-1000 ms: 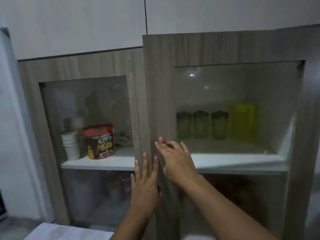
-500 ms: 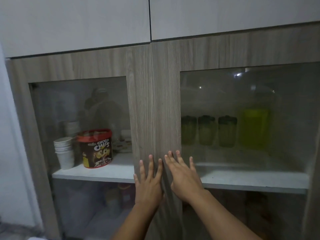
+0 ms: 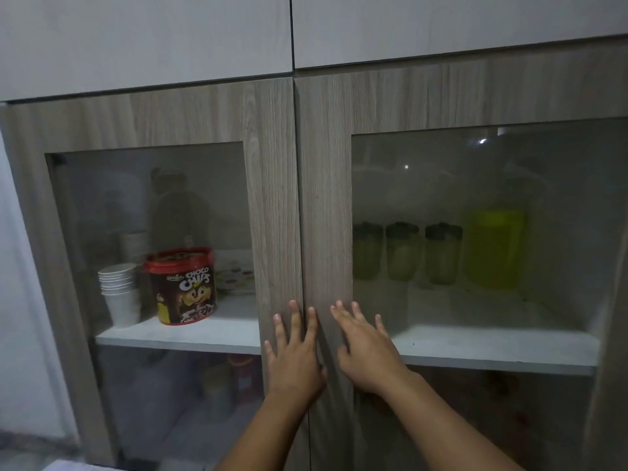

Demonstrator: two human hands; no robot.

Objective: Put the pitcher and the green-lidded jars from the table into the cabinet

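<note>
Both cabinet doors sit flush at the centre of the frame, and both hands lie flat against their meeting stiles: the left hand (image 3: 294,355) on the left door (image 3: 272,198), the right hand (image 3: 365,351) on the right door (image 3: 324,198), each grip released, fingers straight and spread, holding nothing. Behind the right door's glass, in the right half of the frame, the yellow-green pitcher (image 3: 494,248) stands on the white shelf (image 3: 492,348) with three green-lidded jars (image 3: 401,251) in a row just beside it, to its left. Judging by this, the putting-away looks finished and only the closing press remains. The risks from here are small. A door without a firm catch could spring back open once the palms lift, and a hard shove on the stiles might jolt the shelf so the light jars knock together or tip. Behind the left glass, at middle left, a Choco Chips tub (image 3: 181,287) stands next to a stack of paper cups (image 3: 120,294), well apart from the task's things.
</note>
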